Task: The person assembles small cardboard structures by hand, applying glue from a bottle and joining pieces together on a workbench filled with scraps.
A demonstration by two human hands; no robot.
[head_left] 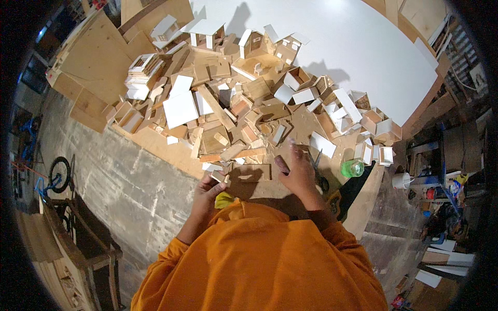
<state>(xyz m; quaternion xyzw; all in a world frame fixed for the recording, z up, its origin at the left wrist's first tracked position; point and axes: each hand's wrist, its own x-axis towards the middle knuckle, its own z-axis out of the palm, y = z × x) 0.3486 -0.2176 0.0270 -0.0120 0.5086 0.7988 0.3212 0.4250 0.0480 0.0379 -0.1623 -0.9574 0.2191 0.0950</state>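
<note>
pinching small wooden piece [220,178] in closed left hand [207,188], near front edge of table [158,147] | holding dark brown piece [281,165] in half-open right hand [300,175] | facing heaped wooden parts [215,108] crowding tabletop, green container [353,168] rightward

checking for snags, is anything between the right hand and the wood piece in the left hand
Nothing visible blocks the way from the right hand, with its brown block, to the wood piece in the left hand. A flat board lies between them in view, apparently lower, on the table.
</note>
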